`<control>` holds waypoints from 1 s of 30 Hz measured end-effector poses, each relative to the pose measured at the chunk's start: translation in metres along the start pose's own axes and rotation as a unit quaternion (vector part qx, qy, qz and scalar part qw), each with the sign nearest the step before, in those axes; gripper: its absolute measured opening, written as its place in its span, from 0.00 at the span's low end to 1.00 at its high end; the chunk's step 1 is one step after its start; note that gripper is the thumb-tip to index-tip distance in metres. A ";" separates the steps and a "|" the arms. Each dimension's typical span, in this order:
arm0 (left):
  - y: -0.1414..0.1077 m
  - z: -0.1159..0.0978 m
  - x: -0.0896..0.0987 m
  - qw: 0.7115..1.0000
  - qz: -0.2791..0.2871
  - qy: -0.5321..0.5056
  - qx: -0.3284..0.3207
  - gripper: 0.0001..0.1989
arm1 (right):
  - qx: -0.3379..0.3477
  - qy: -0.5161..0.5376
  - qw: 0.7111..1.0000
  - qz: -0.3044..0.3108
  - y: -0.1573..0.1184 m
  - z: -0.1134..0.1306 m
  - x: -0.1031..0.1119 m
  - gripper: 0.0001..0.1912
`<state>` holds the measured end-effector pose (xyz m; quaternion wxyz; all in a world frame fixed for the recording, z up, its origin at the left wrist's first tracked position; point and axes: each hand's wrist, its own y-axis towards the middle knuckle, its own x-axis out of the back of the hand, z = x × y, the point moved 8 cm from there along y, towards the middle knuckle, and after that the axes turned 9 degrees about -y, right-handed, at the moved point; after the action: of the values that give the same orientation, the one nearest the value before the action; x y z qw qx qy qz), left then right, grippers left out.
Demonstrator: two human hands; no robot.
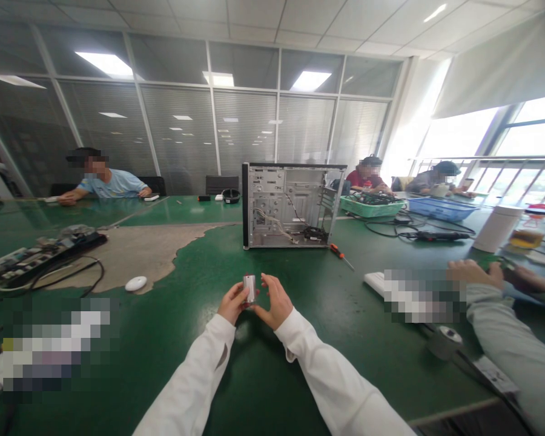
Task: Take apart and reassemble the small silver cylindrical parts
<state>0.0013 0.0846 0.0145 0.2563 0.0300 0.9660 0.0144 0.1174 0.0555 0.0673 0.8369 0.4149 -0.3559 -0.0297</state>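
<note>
White sleeves (345, 378) reach across a green table (236, 387) in the head view, framing a left hand (231, 304) whose fingers grasp a small silvery object (249, 288), held upright above the tabletop. The right hand (275, 304) flanks it, fingers parted and loosely curved; whether its thumb touches the object cannot be told. Clockwise from the hands, an open computer case (290, 209) stands at 1 o'clock, an orange-and-black screwdriver (337, 251) lies near its lower corner at 2 o'clock, and a green basket (373, 209) of cables sits farther out in that direction. A co-worker's hands (476, 272) are at 3 o'clock, a white oval item (135, 283) at 9.
</note>
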 end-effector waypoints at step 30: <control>-0.006 -0.012 -0.015 0.944 0.059 0.287 -0.154 0.18 | -0.462 0.590 0.653 0.111 -0.031 -0.039 -0.075 0.13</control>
<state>0.0083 0.0775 0.0318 -0.0312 0.0416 0.9812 0.1860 0.0931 0.0874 -0.0138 0.9513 -0.1381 0.2286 0.1540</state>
